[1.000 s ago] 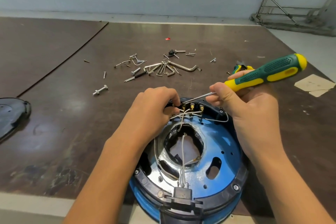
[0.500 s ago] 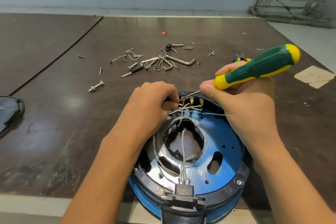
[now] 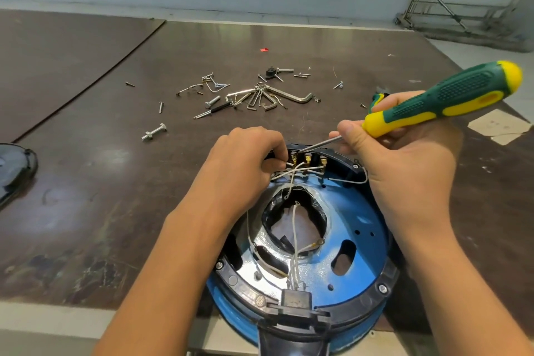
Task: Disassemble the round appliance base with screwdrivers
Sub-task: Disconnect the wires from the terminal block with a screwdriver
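The round blue appliance base (image 3: 358, 243) with a black rim lies open side up at the table's front edge, white wires crossing its middle opening. At its far rim sits a black switch block with brass terminals (image 3: 307, 159). My left hand (image 3: 245, 162) pinches the white wires beside the leftmost terminal. My right hand (image 3: 404, 159) grips a green-and-yellow screwdriver (image 3: 442, 101); its metal tip rests on the top of the terminal block.
Loose screws, bolts and hex keys (image 3: 260, 95) lie scattered on the dark table (image 3: 115, 182) beyond the base. A single bolt (image 3: 154, 132) lies to the left. A black cover (image 3: 14, 170) sits at the left edge. Paper scraps (image 3: 500, 127) lie at the right.
The screwdriver tip has stayed at the terminal block while my right hand shifted slightly along the shaft. My left hand keeps pinching the wires. The camera view drifted a little.
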